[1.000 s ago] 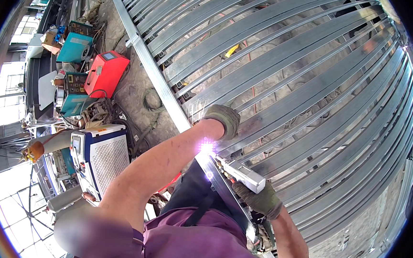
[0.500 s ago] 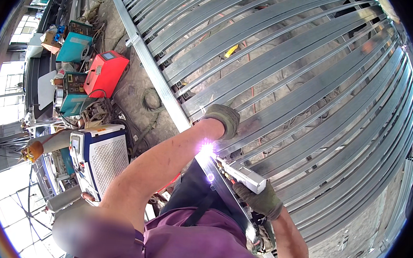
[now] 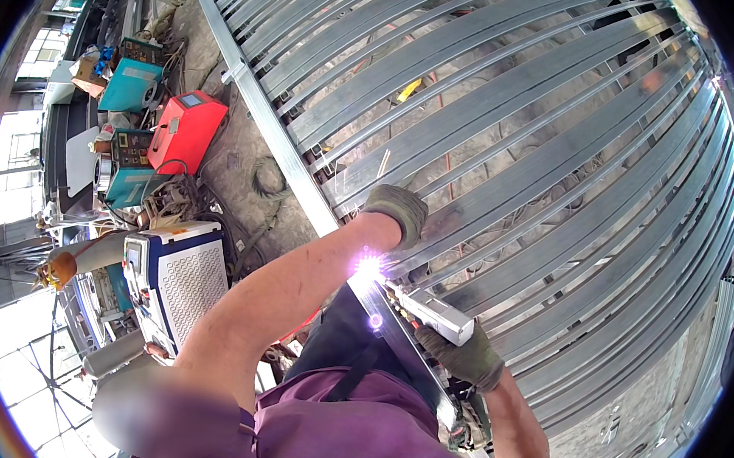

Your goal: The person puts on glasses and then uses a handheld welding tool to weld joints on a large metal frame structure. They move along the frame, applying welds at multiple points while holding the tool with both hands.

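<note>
My right hand (image 3: 464, 355), in a grey-green work glove, is wrapped round a handheld welding gun (image 3: 438, 314) with a silver boxy body. Its nozzle points left at a bright violet-white weld glare (image 3: 369, 269) on the near steel frame rail (image 3: 402, 338). The exact joint is hidden by the glare. Just beyond the glare, my left hand (image 3: 399, 212), gloved alike, lies closed on the end of a flat galvanized steel bar (image 3: 471, 204). Its curled fingertips are out of sight, so what they grip cannot be made out. Two thin bright streaks show above this glove.
Many parallel steel bars span the frame, with gaps showing cables and a yellow object (image 3: 409, 90) below. Left of the side rail (image 3: 275, 142) stand a red machine (image 3: 188, 131), teal machines (image 3: 130, 85) and a white-and-blue cabinet (image 3: 185, 280). Coiled cable (image 3: 268, 177) lies on the floor.
Both hands and the gun hold almost the same place, and the weld glare still burns. The thin streaks above my left glove have become longer and sit slightly higher.
</note>
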Motion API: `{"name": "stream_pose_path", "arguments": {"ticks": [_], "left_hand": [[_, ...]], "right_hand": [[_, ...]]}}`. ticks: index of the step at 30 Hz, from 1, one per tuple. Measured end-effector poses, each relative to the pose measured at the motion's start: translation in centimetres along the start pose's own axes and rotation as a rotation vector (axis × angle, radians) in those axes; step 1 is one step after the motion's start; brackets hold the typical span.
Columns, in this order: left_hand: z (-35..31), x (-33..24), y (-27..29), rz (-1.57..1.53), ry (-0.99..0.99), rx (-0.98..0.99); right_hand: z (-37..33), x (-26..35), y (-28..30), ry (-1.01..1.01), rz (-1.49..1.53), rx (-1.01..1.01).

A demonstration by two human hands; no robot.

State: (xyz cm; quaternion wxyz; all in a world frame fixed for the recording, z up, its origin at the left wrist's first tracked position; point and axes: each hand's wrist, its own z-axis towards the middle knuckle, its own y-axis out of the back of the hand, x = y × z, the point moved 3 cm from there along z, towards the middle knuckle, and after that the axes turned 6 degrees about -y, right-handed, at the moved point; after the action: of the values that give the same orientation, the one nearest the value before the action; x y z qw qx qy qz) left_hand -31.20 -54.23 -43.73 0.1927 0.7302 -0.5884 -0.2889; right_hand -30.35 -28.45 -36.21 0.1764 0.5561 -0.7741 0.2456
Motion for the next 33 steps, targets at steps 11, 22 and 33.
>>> {"name": "stream_pose_path", "arguments": {"ticks": [11, 22, 33], "left_hand": [[-0.6, -1.1, 1.3, -0.067, 0.038, -0.104], [-0.1, -1.2, 0.6, -0.038, 0.050, -0.106], [0.0, -1.2, 0.6, 0.015, 0.043, -0.042]], "right_hand": [[0.0, -0.5, 0.2, 0.024, -0.120, -0.020], [0.0, -1.0, 0.2, 0.051, -0.142, -0.027], [-0.5, -0.1, 0.1, -0.083, -0.016, 0.098]]}}
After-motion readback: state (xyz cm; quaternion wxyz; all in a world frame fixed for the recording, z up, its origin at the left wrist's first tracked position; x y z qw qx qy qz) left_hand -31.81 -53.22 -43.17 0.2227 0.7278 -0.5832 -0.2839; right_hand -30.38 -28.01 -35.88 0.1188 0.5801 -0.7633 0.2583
